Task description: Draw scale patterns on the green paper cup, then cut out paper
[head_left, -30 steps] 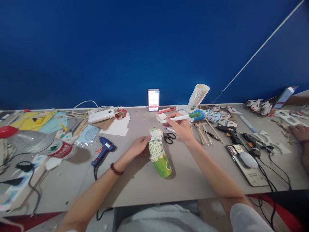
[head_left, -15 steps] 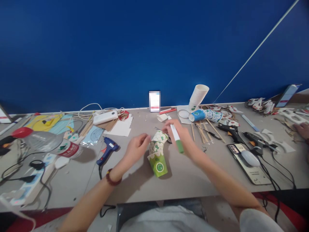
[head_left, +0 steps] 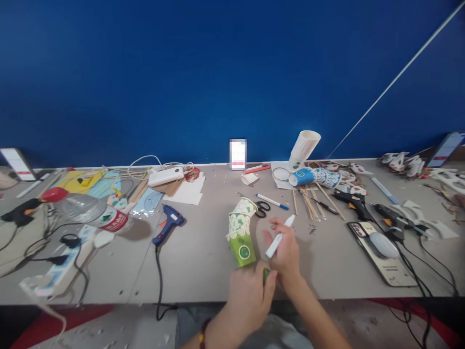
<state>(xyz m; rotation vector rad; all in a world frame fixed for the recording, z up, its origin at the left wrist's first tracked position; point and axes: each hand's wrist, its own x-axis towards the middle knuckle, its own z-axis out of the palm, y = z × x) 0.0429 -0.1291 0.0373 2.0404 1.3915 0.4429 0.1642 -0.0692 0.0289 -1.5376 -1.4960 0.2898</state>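
Observation:
My right hand [head_left: 287, 254] is closed around the white barrel of a marker [head_left: 280, 236]. Just below and left of it, my left hand [head_left: 250, 290] pinches the marker's green cap [head_left: 266, 275], which looks apart from the barrel. Beyond my left hand, several green-and-white patterned paper cups [head_left: 241, 232] lie joined in a curved row on the table. Black-handled scissors [head_left: 262, 209] and a white marker with a blue cap [head_left: 272, 201] lie right of the cups.
A blue glue gun [head_left: 169, 223] lies to the left, near a plastic bottle [head_left: 115, 219] and a power strip [head_left: 72, 264]. At the back right stand stacked white cups [head_left: 304, 148] by blue cups [head_left: 316, 176] and sticks [head_left: 308, 203]. A phone [head_left: 381, 254] lies right.
Both hands have come together nearer the table's front edge. My left hand has taken hold of the green cap, and the marker's barrel now shows separate from it. The cups stay put.

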